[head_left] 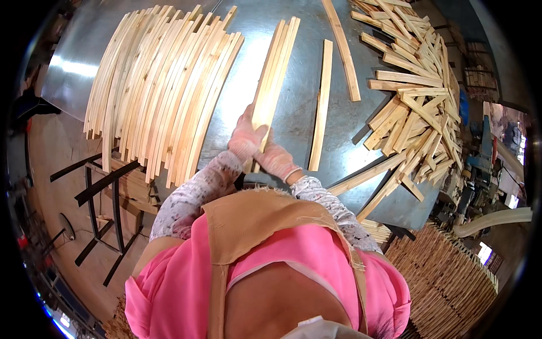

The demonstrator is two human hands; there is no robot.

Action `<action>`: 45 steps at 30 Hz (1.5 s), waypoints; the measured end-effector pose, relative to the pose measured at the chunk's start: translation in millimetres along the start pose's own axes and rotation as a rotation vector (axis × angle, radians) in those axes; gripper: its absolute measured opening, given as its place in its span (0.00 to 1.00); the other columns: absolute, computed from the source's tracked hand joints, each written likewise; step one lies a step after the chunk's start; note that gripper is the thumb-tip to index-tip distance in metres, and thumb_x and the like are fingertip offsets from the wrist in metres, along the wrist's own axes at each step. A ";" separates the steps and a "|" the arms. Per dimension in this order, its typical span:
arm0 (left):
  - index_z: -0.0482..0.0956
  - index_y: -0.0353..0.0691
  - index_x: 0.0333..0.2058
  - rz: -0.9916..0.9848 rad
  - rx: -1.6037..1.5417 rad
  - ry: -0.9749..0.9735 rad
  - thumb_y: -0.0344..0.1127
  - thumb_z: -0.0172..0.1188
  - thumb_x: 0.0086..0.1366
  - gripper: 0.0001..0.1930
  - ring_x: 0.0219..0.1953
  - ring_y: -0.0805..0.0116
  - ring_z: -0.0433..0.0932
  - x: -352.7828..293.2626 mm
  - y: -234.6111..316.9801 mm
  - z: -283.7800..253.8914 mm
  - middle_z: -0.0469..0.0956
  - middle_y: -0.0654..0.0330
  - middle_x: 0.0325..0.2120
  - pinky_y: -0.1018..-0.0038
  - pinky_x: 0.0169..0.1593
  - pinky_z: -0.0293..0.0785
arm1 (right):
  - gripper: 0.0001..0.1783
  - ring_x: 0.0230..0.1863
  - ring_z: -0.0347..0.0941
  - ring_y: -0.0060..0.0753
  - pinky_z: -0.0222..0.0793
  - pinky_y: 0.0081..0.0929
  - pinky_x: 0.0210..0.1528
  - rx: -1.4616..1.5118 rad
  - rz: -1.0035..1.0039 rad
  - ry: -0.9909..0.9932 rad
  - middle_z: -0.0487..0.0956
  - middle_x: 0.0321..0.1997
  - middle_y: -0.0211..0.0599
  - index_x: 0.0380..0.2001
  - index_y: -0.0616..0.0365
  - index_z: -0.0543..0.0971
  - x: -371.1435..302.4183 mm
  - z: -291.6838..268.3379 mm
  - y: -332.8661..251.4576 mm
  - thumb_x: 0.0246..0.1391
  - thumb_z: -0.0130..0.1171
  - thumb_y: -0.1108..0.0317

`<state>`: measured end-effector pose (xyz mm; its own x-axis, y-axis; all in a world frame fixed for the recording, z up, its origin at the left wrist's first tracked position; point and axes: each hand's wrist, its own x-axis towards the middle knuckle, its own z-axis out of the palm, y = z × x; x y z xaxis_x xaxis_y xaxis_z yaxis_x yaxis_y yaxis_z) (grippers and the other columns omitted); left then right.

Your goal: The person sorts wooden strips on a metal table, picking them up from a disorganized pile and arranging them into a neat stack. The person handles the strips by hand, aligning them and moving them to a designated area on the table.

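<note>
A few light wooden strips (275, 79) lie side by side as a narrow bundle on the metal table (228, 133), pointing away from me. My left hand (246, 137), in what looks like a thin pinkish glove, is closed around the left side of the bundle's near end. From the right, my right hand (276, 160) grips the same end, its thumb on top. Some of the fingers are hidden under or behind the wood. Just right of my hands lies a single strip (322, 107), apart from the bundle.
To the left, a broad row of strips (164, 85) overhangs the table's near edge. Another loose strip (342, 51) lies at the far right. Beyond it spreads a jumbled pile of strips (415, 107). A black metal frame (116, 209) stands below left; stacked wood (440, 277) stands below right.
</note>
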<state>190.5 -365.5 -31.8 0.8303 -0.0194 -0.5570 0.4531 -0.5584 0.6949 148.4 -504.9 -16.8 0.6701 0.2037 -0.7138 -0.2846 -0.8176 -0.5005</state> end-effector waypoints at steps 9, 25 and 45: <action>0.68 0.38 0.71 0.386 0.638 0.280 0.55 0.66 0.68 0.40 0.76 0.41 0.61 -43.0 -46.4 -49.5 0.66 0.43 0.72 0.48 0.77 0.57 | 0.31 0.52 0.85 0.61 0.79 0.51 0.59 -0.227 -0.487 -0.116 0.87 0.52 0.56 0.66 0.56 0.76 36.7 33.1 -41.3 0.65 0.60 0.51; 0.68 0.41 0.72 0.258 0.983 0.418 0.39 0.63 0.65 0.36 0.77 0.46 0.61 -35.9 -82.0 -20.6 0.65 0.48 0.73 0.49 0.79 0.52 | 0.26 0.44 0.84 0.61 0.82 0.50 0.49 -0.415 -0.433 0.744 0.86 0.48 0.53 0.60 0.60 0.77 114.6 -286.1 240.2 0.73 0.56 0.50; 0.57 0.49 0.78 0.008 0.727 0.186 0.50 0.75 0.60 0.51 0.77 0.40 0.58 -46.8 -50.6 -14.7 0.56 0.50 0.78 0.46 0.74 0.61 | 0.36 0.64 0.79 0.44 0.70 0.33 0.68 0.675 -0.077 0.391 0.84 0.62 0.54 0.72 0.67 0.72 -37.2 -4.6 86.3 0.67 0.66 0.58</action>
<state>133.5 -324.1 -34.2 0.9031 0.0790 -0.4220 0.1719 -0.9673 0.1867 102.1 -585.5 -31.1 0.8618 -0.0602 -0.5037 -0.4990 -0.2786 -0.8206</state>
